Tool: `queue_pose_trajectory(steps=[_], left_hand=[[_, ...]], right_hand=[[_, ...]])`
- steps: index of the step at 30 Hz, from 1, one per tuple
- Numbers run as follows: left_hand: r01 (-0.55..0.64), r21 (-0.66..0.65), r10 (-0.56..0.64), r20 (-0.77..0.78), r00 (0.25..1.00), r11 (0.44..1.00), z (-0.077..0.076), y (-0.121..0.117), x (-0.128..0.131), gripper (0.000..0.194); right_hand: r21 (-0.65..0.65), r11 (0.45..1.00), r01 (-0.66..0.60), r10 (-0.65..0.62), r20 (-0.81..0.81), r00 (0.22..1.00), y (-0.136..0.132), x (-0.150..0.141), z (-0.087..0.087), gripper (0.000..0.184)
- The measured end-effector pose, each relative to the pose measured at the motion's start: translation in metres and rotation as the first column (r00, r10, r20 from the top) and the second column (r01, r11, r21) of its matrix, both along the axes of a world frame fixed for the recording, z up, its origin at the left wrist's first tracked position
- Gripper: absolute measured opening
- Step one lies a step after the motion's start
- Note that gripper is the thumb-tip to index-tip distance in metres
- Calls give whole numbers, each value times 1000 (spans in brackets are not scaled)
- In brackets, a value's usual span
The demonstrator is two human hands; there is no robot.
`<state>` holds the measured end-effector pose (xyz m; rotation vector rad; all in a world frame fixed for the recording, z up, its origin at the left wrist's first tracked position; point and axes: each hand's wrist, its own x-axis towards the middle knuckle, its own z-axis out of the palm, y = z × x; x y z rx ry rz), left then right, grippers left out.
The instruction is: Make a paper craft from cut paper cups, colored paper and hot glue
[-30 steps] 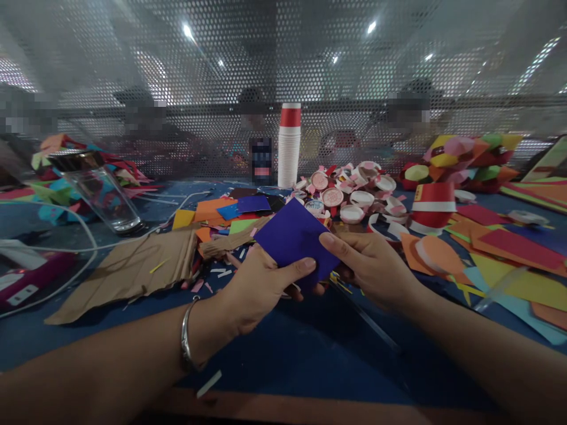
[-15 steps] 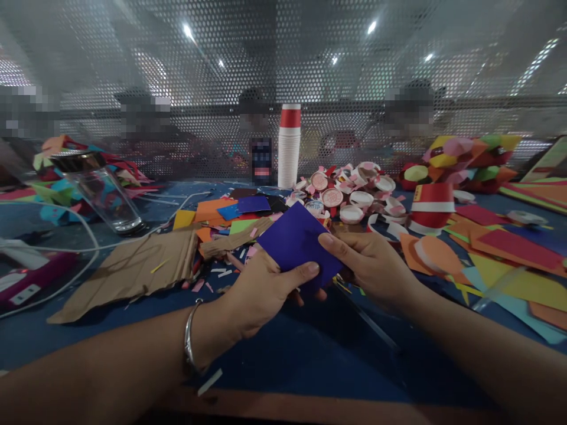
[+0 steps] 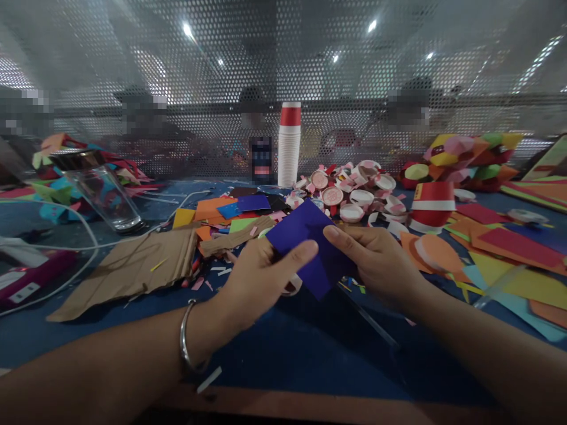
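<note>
A dark blue square of paper (image 3: 305, 236) is held up over the table, tilted so one corner points down. My right hand (image 3: 383, 262) pinches its right side, with the thumb on the front face and the fingers behind. At its left side is my left hand (image 3: 254, 277), with the thumb lying across the front and the other fingers mostly hidden. A silver bangle (image 3: 186, 339) circles the left wrist. Just below the left thumb, a small round white piece (image 3: 292, 286) is partly visible; I cannot tell whether it is held.
Behind the paper stand stacked paper cups (image 3: 289, 147) and a heap of cut cup bottoms (image 3: 349, 195). Left are cardboard (image 3: 128, 265), a glass bottle (image 3: 108, 198) and a white cable (image 3: 95, 236). Right are a red cup (image 3: 432, 206) and coloured paper sheets (image 3: 509, 254). A perforated screen (image 3: 354, 77) rises behind.
My left hand has shifted left and its thumb has lifted toward the paper's upper part. The paper's lower corner is now uncovered, and the small round white piece has come into view.
</note>
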<state>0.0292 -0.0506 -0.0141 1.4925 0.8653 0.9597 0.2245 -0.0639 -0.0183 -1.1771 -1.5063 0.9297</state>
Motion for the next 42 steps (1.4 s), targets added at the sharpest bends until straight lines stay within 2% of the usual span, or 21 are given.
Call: queue_pose_trajectory(steps=[2, 5, 12, 23, 31, 38, 42], left_hand=[[-94, 27, 92, 67, 994, 995, 3, 7, -1, 37], [-133, 78, 126, 88, 988, 988, 7, 15, -1, 34], [-51, 92, 50, 13, 999, 994, 4, 16, -2, 26], [15, -28, -14, 48, 999, 999, -2, 16, -3, 25], [14, 21, -14, -7, 1000, 1000, 0, 15, -5, 27], [52, 157, -37, -95, 995, 986, 7, 17, -8, 26], [115, 106, -102, -121, 987, 988, 8, 16, -8, 35]], right_hand=[[10, 1000, 10, -10, -14, 1000, 0, 0, 1, 59], [1, 1000, 3, -3, -12, 1000, 0, -1, 1, 60], [-60, 998, -28, 26, -26, 999, 1, 1, -5, 58], [-107, 992, -67, 58, -83, 995, 2, 1, -7, 56], [-179, 976, -124, 90, -183, 979, 0, 1, -8, 52], [-182, 972, -149, 110, -211, 971, 0, -1, -3, 51], [-188, 975, -115, 85, -162, 983, -1, 0, -4, 57]])
